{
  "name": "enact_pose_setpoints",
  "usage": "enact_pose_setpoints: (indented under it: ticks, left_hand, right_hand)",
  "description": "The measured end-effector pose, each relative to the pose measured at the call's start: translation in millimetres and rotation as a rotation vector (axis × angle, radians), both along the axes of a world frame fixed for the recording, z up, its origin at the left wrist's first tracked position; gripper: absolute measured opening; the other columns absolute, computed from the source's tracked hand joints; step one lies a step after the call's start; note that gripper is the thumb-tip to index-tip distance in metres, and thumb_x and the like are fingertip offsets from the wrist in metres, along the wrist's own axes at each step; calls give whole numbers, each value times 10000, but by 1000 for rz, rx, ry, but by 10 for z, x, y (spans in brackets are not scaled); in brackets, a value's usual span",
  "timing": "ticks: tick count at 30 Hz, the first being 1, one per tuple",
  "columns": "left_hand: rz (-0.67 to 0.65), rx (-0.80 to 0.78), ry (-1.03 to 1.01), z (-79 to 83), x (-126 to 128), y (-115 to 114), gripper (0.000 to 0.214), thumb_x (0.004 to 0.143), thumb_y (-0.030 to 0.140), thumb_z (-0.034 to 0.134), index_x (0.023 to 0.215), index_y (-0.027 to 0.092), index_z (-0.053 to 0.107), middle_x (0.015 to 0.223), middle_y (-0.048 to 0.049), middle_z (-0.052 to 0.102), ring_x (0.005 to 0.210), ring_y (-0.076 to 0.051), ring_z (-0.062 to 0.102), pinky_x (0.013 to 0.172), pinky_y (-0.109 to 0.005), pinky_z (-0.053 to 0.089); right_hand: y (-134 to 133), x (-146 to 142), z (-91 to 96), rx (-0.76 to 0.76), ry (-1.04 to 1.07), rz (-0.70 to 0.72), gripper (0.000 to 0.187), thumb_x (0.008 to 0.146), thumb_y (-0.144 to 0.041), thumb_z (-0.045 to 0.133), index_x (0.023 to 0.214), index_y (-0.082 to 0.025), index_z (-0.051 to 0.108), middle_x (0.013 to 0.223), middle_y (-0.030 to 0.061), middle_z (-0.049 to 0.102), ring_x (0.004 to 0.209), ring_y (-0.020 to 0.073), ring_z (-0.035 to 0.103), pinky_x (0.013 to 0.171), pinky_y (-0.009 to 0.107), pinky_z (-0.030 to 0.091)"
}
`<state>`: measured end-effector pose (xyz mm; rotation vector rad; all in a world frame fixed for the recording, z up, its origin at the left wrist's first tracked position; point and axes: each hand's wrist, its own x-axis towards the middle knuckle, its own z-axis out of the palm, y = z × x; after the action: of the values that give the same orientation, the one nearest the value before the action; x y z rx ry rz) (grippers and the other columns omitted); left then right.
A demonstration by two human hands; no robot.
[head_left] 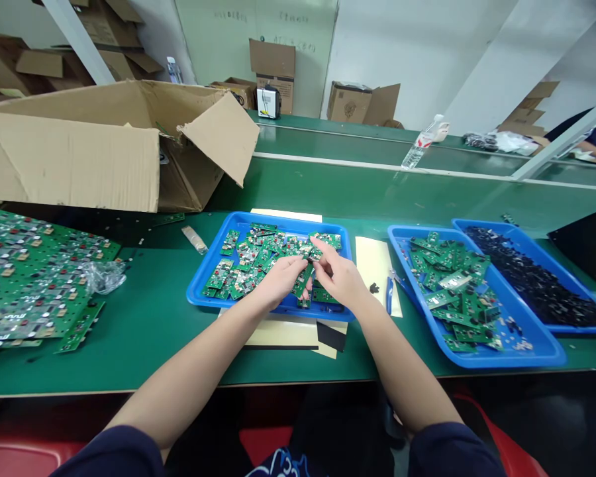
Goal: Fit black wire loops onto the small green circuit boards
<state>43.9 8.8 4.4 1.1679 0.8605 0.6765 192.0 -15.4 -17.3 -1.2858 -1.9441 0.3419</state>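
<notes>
Over the blue tray [195,289] in the middle, both of my hands meet at a small green circuit board [302,281]. My left hand [281,279] is closed on the board, thumb at its upper end and fingertips showing beneath it. From the other side my right hand [341,277] pinches at the board's top end, where a small dark part shows between the fingertips; its exact shape is too small to make out. Many similar loose circuit boards [258,255] fill the tray below, their component sides showing on several.
To the right stand a blue tray of circuit boards [459,298] and another of small black parts [531,278]. Blue-handled cutters [389,295] lie on yellowish paper [370,255]. Stacked board panels [30,278] and a large open carton [69,159] occupy the left. A bottle [420,147] leans behind.
</notes>
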Motion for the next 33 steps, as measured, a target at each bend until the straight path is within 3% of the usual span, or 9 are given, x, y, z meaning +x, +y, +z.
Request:
enact_pose_setpoints:
  ticks: [3,7,9,12,15,21,26,30,33]
  left_hand:
    - [0,16,4,5,-8,0,251,825,249,449,593,155,466,453,20,537,343,-89,494,393,-196,416]
    - [10,25,7,13,-36,14,246,837,258,418,622,157,483,450,20,536,342,-101,491,380,-206,406]
    - [21,28,6,17,-54,28,254,848,294,411,660,151,504,454,18,540,341,-102,489,377,-207,404]
    - [42,35,-1,22,-72,44,285,856,358,424,698,143,524,460,17,546,344,-101,494,377,-203,403]
    - [45,57,-12,19,-79,49,297,848,387,452,713,136,537,462,18,550,341,-97,496,378,-200,405]
    - [-150,72,50,-1,-105,42,376,852,444,433,834,107,598,441,24,531,324,-97,489,345,-184,362]
    - [-314,120,87,39,-139,27,373,829,472,478,739,124,579,476,20,546,365,-82,503,413,-181,401]
    - [-166,162,12,71,-165,53,368,824,478,484,795,127,593,493,25,529,414,-95,515,442,-198,425]
    - [92,238,-62,91,-217,118,379,839,465,467,885,117,611,544,16,530,442,-93,507,429,-193,407]
  right_hand:
    - [14,33,3,-24,57,-35,512,834,-202,451,1340,-203,373,746,22,599,615,150,554,606,283,489]
    - [34,108,26,-44,169,-120,618,812,-263,525,1384,-210,296,1147,132,520,724,162,594,604,313,523]
    - [41,129,41,-51,173,-101,534,816,-282,531,1327,-208,395,1233,146,480,756,166,611,639,329,534]
    - [46,126,55,-69,127,-18,234,844,-277,501,1022,-186,624,983,87,643,777,183,629,700,335,524]
    - [50,113,61,-50,72,-15,186,857,-262,482,823,-187,649,796,51,679,740,189,628,672,316,502]
    - [58,131,49,53,29,-49,199,875,-251,458,792,-195,630,786,54,657,735,188,610,679,309,492]
    - [40,63,34,158,6,-13,200,890,-236,430,950,-206,619,929,87,617,849,196,605,778,341,505]
    - [54,162,70,278,102,-153,360,865,-248,473,1224,-218,477,1067,107,584,815,185,609,810,385,507]
    - [71,354,103,436,249,-375,293,855,-255,489,1136,-192,543,937,91,619,797,194,606,773,384,509]
